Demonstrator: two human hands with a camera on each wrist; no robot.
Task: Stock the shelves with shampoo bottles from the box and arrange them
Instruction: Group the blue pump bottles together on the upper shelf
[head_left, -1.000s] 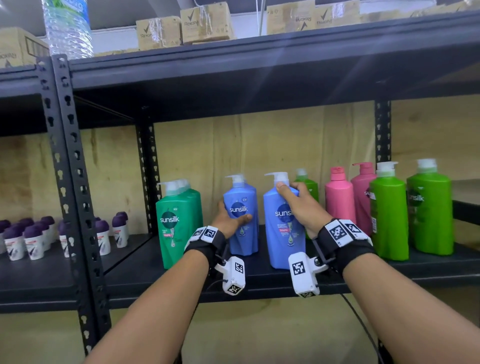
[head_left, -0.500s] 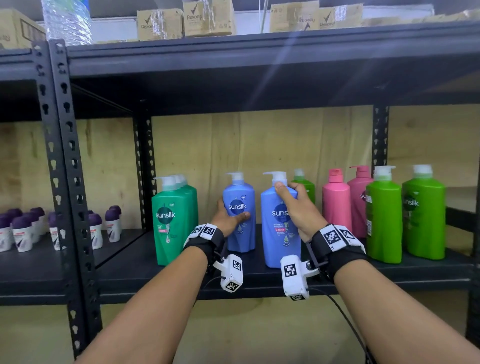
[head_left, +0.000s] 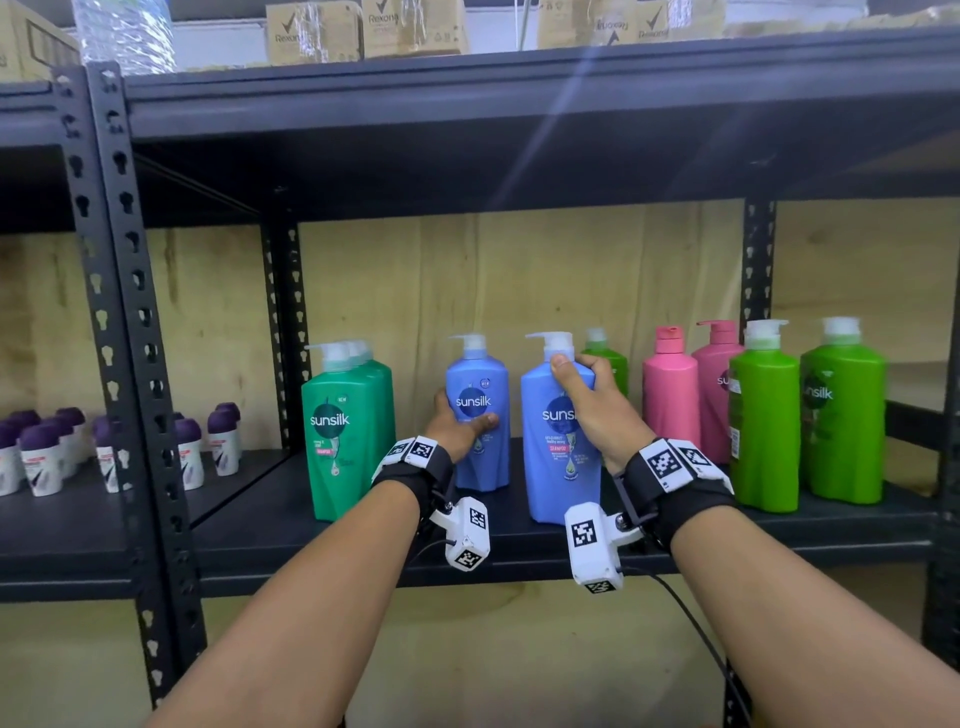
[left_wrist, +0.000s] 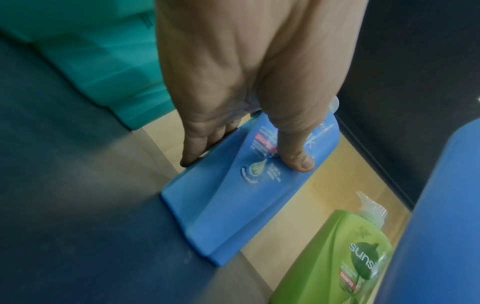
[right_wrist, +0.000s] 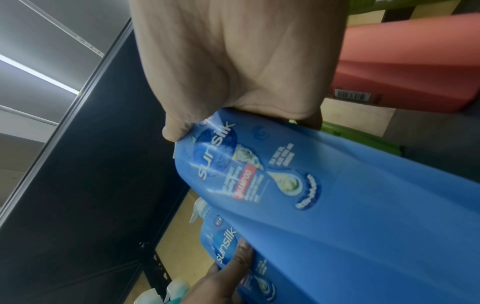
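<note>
Two blue Sunsilk pump bottles stand upright on the dark metal shelf (head_left: 519, 551). My left hand (head_left: 457, 426) grips the rear blue bottle (head_left: 480, 457) at mid-height, thumb across its front label (left_wrist: 298, 162). My right hand (head_left: 592, 410) grips the front blue bottle (head_left: 558, 467) round its shoulder just under the pump; in the right wrist view the same blue bottle (right_wrist: 324, 195) fills the frame. The front bottle stands nearer the shelf edge, to the right of the rear one. No box is in view.
Teal green bottles (head_left: 345, 431) stand left of the blue ones. Pink bottles (head_left: 670, 395) and lime green bottles (head_left: 763, 431) stand to the right, one small green bottle (head_left: 610, 364) behind my right hand. Purple-capped deodorants (head_left: 41, 457) fill the left bay. Cartons (head_left: 410, 26) sit on top.
Both hands keep their grips on the two blue bottles. The view has dropped and shifted slightly; the bottles stay in about the same spots on the shelf.
</note>
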